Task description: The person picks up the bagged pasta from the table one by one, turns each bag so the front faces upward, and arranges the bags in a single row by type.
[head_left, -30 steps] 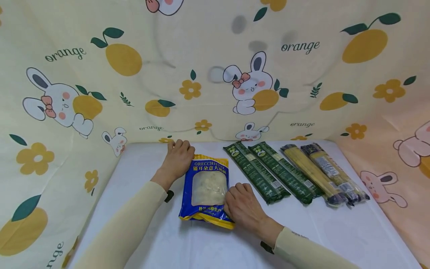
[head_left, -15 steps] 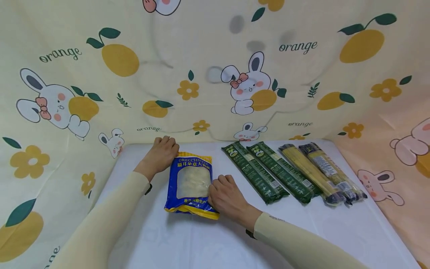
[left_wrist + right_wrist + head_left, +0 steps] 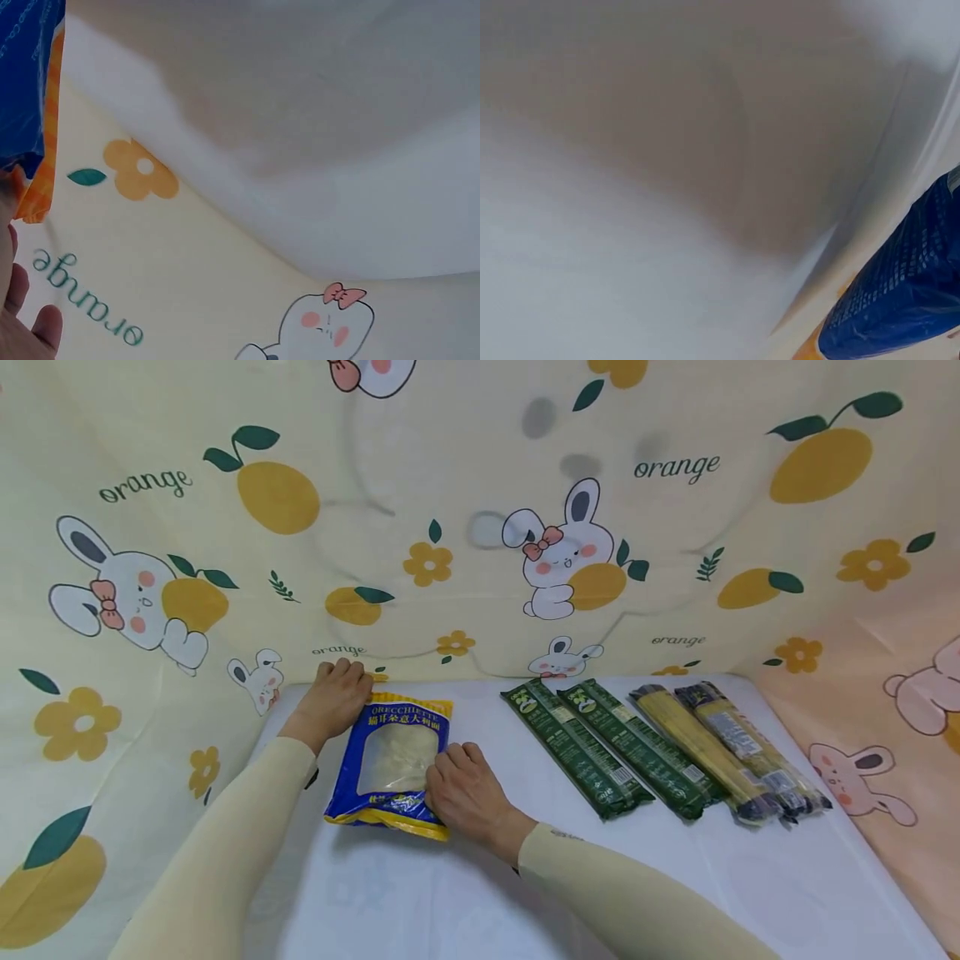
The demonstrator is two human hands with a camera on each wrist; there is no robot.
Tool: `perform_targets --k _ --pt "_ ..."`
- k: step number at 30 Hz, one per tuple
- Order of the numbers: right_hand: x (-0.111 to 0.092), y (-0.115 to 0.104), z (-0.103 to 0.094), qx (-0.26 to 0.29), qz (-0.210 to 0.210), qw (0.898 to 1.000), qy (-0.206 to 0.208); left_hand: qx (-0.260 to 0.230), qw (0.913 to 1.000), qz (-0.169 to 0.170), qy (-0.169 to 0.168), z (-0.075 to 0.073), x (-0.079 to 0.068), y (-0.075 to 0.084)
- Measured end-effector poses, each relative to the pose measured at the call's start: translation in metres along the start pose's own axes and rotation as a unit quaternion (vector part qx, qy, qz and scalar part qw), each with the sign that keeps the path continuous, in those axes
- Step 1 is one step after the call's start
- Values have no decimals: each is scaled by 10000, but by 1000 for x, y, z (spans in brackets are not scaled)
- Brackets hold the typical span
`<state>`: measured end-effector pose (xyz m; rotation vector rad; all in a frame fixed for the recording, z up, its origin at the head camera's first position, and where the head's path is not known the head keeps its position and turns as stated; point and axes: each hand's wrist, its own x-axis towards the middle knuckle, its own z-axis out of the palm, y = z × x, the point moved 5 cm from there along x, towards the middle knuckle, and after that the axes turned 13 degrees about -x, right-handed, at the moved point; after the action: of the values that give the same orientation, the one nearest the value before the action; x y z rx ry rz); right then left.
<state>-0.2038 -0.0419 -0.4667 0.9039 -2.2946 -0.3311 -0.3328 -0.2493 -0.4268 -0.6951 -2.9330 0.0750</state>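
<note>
- The blue-and-yellow bag (image 3: 401, 760) was between the 2 hands, on the left part of the surface (image 3: 420, 893); its shadow and the wrist views suggested it was raised a little.
- Its long axis ran away from the person, the far end leaning slightly right.
- The left hand (image 3: 330, 702) grasped the far left corner, fingers curled at the yellow edge.
- The right hand (image 3: 471, 797) gripped the right edge toward the near end, fingers bent; their tips were hidden.
- So the 2 grips sat diagonally across the bag, the right hand nearer the person, neither hand closer to it since both touched it.
- The 2 green packets (image 3: 577, 747) and 2 clear packets (image 3: 705, 752) lay well apart, to the right, slanting the other way.
</note>
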Motion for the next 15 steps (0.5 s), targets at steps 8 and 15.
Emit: perform_targets --k 8,15 --pt "7 -13 2 -67 -59 10000 -43 37 9995 -297 -134 1 -5 -10" --pt "1 -17 4 220 -123 9962 -835 -129 9935 -959 -594 12 -17 -6"
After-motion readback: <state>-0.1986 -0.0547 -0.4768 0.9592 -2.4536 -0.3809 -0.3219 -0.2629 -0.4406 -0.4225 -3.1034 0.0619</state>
